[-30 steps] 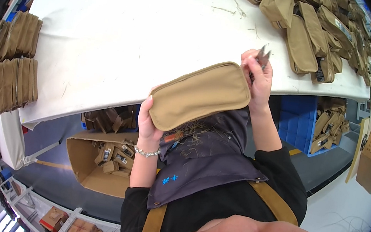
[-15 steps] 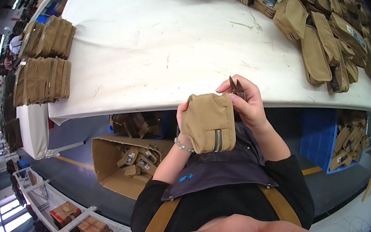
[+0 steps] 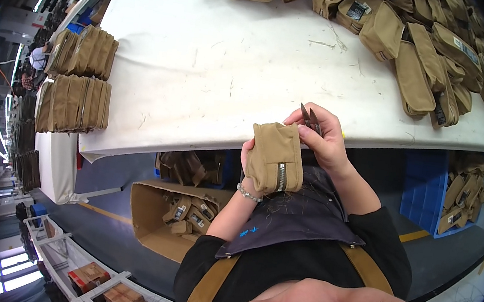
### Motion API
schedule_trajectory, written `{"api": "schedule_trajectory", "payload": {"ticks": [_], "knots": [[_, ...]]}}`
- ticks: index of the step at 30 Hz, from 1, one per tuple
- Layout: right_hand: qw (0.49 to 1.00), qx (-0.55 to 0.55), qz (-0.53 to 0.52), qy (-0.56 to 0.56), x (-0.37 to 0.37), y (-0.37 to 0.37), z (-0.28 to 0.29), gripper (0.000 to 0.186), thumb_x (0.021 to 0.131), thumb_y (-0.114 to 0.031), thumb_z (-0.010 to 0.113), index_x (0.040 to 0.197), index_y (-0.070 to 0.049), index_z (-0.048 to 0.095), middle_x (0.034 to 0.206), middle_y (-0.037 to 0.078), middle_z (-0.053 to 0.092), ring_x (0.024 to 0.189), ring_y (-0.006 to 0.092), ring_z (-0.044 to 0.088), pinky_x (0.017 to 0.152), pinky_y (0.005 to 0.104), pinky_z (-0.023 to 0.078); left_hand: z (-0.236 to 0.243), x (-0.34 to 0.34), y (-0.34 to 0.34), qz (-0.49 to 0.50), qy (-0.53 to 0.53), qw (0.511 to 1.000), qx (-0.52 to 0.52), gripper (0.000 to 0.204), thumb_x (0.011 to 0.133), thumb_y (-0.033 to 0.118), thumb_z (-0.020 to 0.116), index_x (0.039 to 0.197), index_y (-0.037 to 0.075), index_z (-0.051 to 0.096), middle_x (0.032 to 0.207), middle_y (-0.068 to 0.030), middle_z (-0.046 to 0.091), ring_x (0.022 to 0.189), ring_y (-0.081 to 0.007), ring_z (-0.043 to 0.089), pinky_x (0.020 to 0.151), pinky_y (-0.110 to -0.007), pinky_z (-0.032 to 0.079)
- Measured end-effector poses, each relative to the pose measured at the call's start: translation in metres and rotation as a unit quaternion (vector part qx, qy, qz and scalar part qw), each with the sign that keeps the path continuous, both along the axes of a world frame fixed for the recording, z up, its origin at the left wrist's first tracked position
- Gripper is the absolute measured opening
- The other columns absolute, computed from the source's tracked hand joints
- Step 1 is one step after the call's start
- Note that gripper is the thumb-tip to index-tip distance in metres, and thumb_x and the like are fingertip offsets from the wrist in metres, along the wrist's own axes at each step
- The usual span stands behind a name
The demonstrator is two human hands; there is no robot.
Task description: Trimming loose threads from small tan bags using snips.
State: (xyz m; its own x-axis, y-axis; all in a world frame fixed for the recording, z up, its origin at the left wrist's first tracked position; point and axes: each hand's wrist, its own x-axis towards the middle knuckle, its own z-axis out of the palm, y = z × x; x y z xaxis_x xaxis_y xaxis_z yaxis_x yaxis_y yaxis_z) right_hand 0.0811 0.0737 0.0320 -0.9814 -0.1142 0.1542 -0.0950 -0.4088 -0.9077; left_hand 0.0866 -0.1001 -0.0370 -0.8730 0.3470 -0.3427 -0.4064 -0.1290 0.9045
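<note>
Both hands are raised at the near edge of the white worktop (image 3: 203,74), in front of the person's dark apron (image 3: 299,224). The left hand (image 3: 246,153) is curled round the left side of a tan pouch (image 3: 270,145), much of the palm and fingers hidden behind it. The pouch is held up off the worktop, one end turned toward the camera, a metal zipper (image 3: 281,178) running down the lower part of that end.

The right hand (image 3: 329,139) is bent closed about a pair of dark snips (image 3: 311,118), whose two pointed blades stand slightly apart and aim up toward the worktop. Its thumb and fingertips come up close to the pouch's upper right edge; whether they touch it is hard to tell from this angle.

A beaded bracelet (image 3: 249,194) circles the left wrist. Loose threads (image 3: 330,44) lie on the worktop, beside a heap of similar pouches (image 3: 419,64) at the far right. Two neat stacks (image 3: 75,103) stand at its left end. Below are an open cardboard box (image 3: 147,230) and a blue crate (image 3: 421,188), both holding more tan pieces.
</note>
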Motion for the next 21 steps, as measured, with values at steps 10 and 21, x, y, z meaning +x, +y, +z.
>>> {"api": "schedule_trajectory", "payload": {"ticks": [10, 21], "knots": [[0.997, 0.016, -0.049, 0.063, 0.004, 0.005, 0.023, 0.048, 0.08, -0.034, 0.072, 0.116, -0.004, 0.063, 0.099, 0.001, 0.052, 0.075, 0.0045, 0.044, 0.061, 0.0166, 0.033, -0.033, -0.003, -0.018, -0.032, -0.257, 0.767, 0.587, 0.053, 0.093, 0.036, 0.036, 0.134, 0.005, 0.048, 0.131, -0.0166, 0.055, 0.117, -0.0324, 0.056, 0.097, -0.051, 0.048], [0.977, 0.153, -0.147, -0.016, -0.091, 0.007, -0.043, 0.02, 0.087, -0.021, 0.067, 0.093, -0.002, 0.065, 0.087, 0.0, 0.063, 0.084, 0.0062, 0.055, 0.076, 0.0219, 0.044, 0.028, -0.008, 0.01, -0.112, -0.161, 0.878, 0.438, 0.043, 0.102, 0.021, 0.035, 0.137, -0.005, 0.037, 0.133, -0.0267, 0.047, 0.105, -0.0354, 0.062, 0.074, -0.042, 0.062]]}}
